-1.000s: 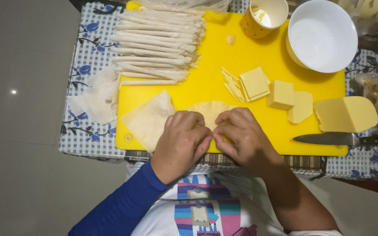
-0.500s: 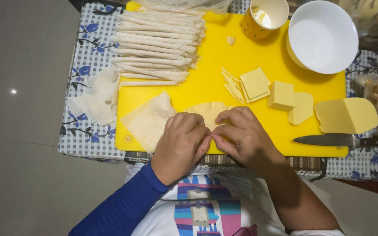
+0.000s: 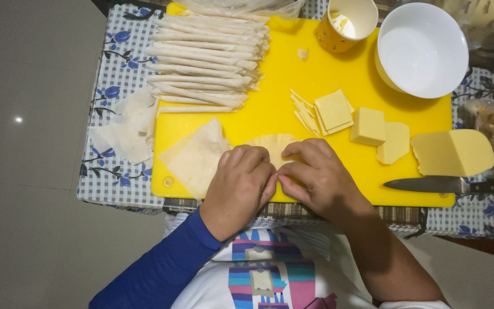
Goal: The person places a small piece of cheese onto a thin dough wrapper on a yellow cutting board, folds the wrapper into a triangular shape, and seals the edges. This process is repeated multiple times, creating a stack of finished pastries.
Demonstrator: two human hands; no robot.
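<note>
My left hand and my right hand meet at the near edge of a yellow cutting board. Both press their fingertips on a pale round pastry wrapper, most of which lies hidden under them. A stack of flat wrappers sits just left of my left hand. Cut cheese slices and sticks lie beyond my right hand. Several rolled pastry sticks are piled at the board's far left.
A cheese block and a knife lie at the board's right end. A white bowl and a yellow cup stand at the back. Wrapper scraps rest on the checked tablecloth.
My hands have stayed over the wrapper, with only slight finger movement. Nothing else moved.
</note>
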